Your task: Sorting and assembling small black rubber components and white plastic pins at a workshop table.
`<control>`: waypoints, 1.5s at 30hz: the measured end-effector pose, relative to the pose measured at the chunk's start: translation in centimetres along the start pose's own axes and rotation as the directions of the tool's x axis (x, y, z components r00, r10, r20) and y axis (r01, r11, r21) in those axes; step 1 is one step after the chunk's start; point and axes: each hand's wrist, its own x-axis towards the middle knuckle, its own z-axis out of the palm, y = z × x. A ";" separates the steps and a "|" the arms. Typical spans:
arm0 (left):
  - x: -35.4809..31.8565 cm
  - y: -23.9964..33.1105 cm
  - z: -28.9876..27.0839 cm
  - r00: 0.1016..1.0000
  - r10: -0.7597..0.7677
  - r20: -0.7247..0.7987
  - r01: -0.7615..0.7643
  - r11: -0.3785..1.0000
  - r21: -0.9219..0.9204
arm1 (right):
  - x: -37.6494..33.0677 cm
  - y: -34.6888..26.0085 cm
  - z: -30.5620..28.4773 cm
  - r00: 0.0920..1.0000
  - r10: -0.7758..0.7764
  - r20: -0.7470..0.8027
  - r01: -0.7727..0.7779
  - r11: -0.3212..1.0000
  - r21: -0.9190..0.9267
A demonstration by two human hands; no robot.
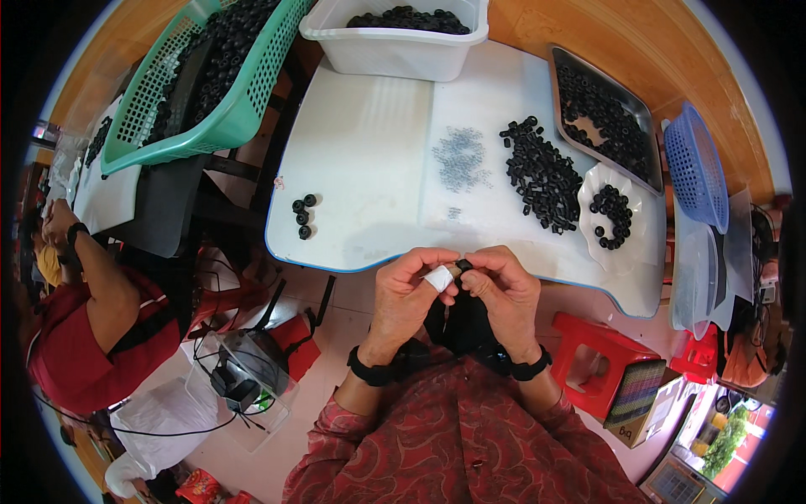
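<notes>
- Red patterned shirt, nearest.
- Left hand, white wrap at its fingers; cannot tell whether it grips.
- Right hand pinches a small black part between both hands, by the white table.
- Few black pieces, left; black pile, right.
- White tub, far edge.

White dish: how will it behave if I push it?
The dish looks shallow and broad, so it probably won't tip easily. Its loose black parts look round, so some might roll. The tabletop looks smooth, so the dish may slide.
</notes>
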 end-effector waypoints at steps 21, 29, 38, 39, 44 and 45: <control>0.1 1.9 -1.3 0.991 -0.103 0.087 0.100 0.994 0.043 | 0.1 -0.6 -0.1 0.996 -0.034 0.078 0.037 0.999 -0.038; 0.5 0.5 -2.4 0.983 -0.136 0.124 0.141 0.990 -0.028 | -0.2 0.1 -0.1 0.993 0.027 0.117 -0.034 0.997 0.064; 0.8 0.2 -0.7 0.977 -0.187 0.106 0.209 0.940 -0.269 | 0.1 1.3 -0.2 0.991 -0.119 0.064 0.122 0.991 -0.053; 0.7 0.1 -0.6 0.977 -0.187 0.107 0.209 0.940 -0.269 | 0.1 1.3 -0.2 0.987 -0.149 0.062 0.157 0.976 -0.154; 0.7 -1.2 -0.6 0.993 -0.087 0.080 0.109 0.940 -0.323 | 0.3 0.4 0.6 0.981 -0.192 -0.004 0.185 0.954 -0.237; 0.6 -1.3 -0.6 0.993 -0.086 0.078 0.107 0.941 -0.321 | 0.2 0.2 0.8 0.984 -0.169 -0.052 0.153 0.962 -0.226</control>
